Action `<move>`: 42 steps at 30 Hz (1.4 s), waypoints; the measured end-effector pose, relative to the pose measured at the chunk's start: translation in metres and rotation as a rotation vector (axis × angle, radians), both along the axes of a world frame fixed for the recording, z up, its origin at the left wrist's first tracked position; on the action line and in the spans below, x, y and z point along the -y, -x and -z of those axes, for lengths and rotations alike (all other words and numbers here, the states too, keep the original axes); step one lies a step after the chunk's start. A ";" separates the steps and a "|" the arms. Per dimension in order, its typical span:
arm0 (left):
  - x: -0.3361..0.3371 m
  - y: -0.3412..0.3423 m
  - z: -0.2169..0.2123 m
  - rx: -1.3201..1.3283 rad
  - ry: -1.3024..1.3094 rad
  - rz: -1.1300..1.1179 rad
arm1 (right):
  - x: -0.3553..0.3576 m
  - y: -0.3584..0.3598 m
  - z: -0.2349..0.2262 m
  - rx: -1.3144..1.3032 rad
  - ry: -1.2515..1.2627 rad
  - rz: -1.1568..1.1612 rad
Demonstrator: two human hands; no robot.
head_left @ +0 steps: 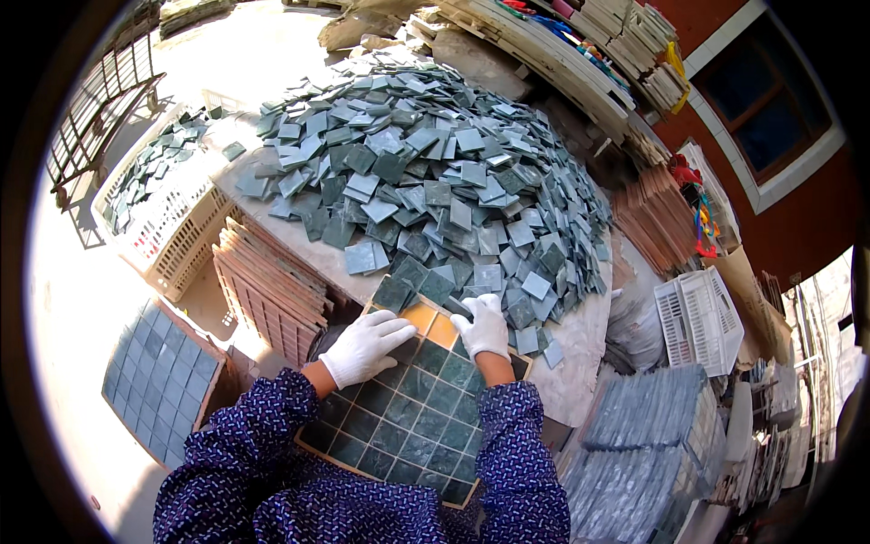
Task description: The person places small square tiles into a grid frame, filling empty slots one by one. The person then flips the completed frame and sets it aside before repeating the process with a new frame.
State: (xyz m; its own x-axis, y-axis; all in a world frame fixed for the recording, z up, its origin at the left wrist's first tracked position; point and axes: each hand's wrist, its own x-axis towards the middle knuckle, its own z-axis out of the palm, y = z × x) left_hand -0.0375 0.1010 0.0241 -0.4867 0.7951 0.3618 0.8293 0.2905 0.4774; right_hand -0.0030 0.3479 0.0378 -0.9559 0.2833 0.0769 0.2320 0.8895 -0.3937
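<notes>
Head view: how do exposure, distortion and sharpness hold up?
In the head view, the sunlit ground at left is blown out nearly white; in the head view, fisheye distortion shows in the black rim and tilted window; in the head view, the left hand, right hand and tile pile look reasonably sharp.

Gloved left fingers (396, 330), gloved right fingers (490, 305), gridded tray (442, 332) beneath, green tiles (417, 384) inside, tile heap (437, 193) beyond
</notes>
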 end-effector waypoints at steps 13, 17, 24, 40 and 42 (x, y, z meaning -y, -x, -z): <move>-0.008 0.002 0.005 0.045 0.044 -0.109 | -0.008 -0.004 0.008 -0.114 0.233 -0.128; -0.003 -0.006 0.003 0.076 -0.061 -0.192 | 0.004 -0.014 0.016 -0.141 0.033 -0.143; -0.003 0.031 -0.006 0.042 -0.113 -0.473 | 0.035 -0.026 0.012 -0.043 -0.202 -0.193; 0.053 0.040 0.013 0.162 -0.067 -0.419 | 0.052 0.040 0.006 -0.273 -0.293 -0.063; 0.049 0.037 0.013 0.175 -0.062 -0.394 | 0.030 0.033 -0.004 -0.295 -0.240 0.046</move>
State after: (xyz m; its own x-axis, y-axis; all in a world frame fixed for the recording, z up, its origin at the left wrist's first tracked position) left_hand -0.0745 0.0520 0.0110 -0.8066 0.5160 0.2882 0.5662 0.5349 0.6271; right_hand -0.0364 0.3180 0.0416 -0.8693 0.2661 0.4165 0.1816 0.9557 -0.2316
